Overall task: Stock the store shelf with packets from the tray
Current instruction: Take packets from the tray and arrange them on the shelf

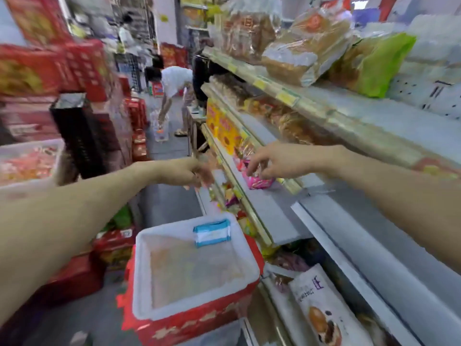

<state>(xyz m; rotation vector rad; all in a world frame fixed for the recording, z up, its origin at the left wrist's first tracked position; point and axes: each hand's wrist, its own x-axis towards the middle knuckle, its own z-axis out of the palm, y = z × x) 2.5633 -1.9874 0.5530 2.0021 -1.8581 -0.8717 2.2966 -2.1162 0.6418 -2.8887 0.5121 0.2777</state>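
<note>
One blue-and-white packet [212, 232] is all that shows in the white tray [143, 270], lying flat against the far wall; the rest of the tray floor looks bare. The tray sits on a red carton [199, 320] hard up against the shelving.

Up on the grey shelf [262, 211], pink packets [260, 182] sit at the front lip, and the right hand [274, 162] is right over them, fingers spread and bent down, tips on or just above the wrapper. There's too much blur to call it a grip or a release.

The left hand [189, 171] is out beside the shelf edge, fingers curled in. Whether it has anything in it, I can't tell.

So this looks like the placing step, with pink stock being set or squared up on the shelf. It looks late in the job, with the tray nearly empty. The next move calls for a free hand to drop back to the tray, pick that last packet off the far wall and find its row. The bare run of shelf nearer the camera looks the likely home.

Beyond that, bagged bread [294, 53] fills the top shelf, a white snack bag [324, 308] lies below, and another person [174, 83] bends over down the aisle.
</note>
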